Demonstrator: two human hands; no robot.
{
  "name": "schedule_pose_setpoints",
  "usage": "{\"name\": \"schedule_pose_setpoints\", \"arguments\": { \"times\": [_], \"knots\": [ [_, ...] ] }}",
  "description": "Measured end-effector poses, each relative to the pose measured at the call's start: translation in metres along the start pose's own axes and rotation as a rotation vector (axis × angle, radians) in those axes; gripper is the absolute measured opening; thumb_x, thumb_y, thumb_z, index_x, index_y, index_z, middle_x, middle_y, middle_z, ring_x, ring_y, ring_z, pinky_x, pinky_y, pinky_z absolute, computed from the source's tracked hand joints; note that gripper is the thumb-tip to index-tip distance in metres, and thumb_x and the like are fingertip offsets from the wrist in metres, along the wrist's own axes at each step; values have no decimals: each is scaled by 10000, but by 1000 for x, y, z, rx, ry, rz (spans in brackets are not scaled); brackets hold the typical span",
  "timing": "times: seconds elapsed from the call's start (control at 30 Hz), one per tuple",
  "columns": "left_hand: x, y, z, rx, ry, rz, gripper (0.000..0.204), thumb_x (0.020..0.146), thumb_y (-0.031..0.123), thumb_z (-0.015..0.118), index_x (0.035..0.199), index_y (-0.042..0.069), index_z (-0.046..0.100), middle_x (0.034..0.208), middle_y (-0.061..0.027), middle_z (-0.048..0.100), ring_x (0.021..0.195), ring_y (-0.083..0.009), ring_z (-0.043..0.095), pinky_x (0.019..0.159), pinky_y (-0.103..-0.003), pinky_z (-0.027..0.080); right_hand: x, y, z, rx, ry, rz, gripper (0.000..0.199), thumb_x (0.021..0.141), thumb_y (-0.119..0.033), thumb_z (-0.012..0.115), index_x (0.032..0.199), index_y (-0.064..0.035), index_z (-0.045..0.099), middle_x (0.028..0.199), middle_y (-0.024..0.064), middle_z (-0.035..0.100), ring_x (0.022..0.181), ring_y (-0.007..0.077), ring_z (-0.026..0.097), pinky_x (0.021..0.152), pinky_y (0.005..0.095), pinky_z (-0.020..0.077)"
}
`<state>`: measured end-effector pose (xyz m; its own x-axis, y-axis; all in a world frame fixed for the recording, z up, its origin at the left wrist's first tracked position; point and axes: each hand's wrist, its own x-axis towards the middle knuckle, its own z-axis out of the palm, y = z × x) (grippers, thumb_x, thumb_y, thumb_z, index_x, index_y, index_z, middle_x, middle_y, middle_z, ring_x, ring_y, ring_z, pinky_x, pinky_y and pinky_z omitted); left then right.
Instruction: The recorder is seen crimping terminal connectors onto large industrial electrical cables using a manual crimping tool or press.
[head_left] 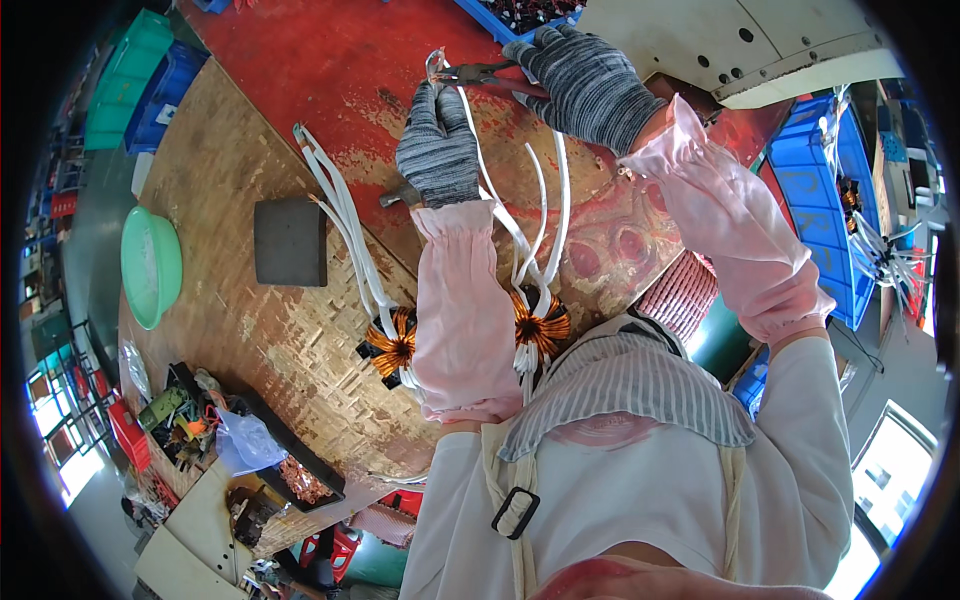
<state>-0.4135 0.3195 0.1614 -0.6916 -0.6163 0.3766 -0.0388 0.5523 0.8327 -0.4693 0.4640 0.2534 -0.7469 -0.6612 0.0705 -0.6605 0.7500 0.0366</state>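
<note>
Grey striped gloves cover both hands. My left hand (438, 150) is closed around white sleeved wires (472, 130), pinching them near their bare ends. In my right hand (592, 90) are pliers (478, 74) with reddish handles; their jaws meet the wire ends just above my left fingers. The wires run down to a copper-wound ring coil (541, 326) at the table's near edge. Left of my left forearm lies a second ring coil (392, 345), its white leads (345, 205) stretched away across the wood. A metal tool head (399, 194) shows partly beside my left wrist.
A dark square block (290, 242) and a green bowl (151, 268) are on the left of the worn table (225, 180). A black tray (300, 480) holds copper bits. Blue bins stand at the far edge (520, 18) and right (815, 210), below a pale machine panel (800, 50).
</note>
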Motion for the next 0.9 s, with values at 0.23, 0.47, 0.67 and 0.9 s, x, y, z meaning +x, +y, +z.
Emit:
{"name": "schedule_pose_setpoints", "arguments": {
  "times": [0.23,0.47,0.67,0.9],
  "knots": [
    [-4,2,0,92,29,66,202,828,154,563,965,11,606,723,-115,632,601,-122,576,549,-263,457,12,4,-12,-59,-112,-125,513,668,-204,647,1152,-130,496,819,87,577,791,249,579,691,359,468],
    [0,-9,6,6,20,3,216,841,145,546,1005,10,588,731,-73,611,610,-106,545,569,-243,453,5,-14,36,156,-43,39,319,725,-205,611,1014,-104,520,725,96,595,624,285,593,548,374,475],
    [0,-15,-2,-245,-45,-91,218,849,116,532,1041,21,573,720,-42,592,601,-93,538,547,-225,449,-5,-18,24,331,-126,120,333,778,-304,569,1019,-80,517,907,135,556,860,276,563,713,371,474],
    [-2,-19,0,-385,-40,-140,204,851,90,523,1039,21,558,705,-39,583,578,-78,521,523,-210,435,1,-11,10,-196,98,-39,486,742,-274,599,1164,-79,458,986,152,538,925,277,546,791,382,444]
  ]
}}
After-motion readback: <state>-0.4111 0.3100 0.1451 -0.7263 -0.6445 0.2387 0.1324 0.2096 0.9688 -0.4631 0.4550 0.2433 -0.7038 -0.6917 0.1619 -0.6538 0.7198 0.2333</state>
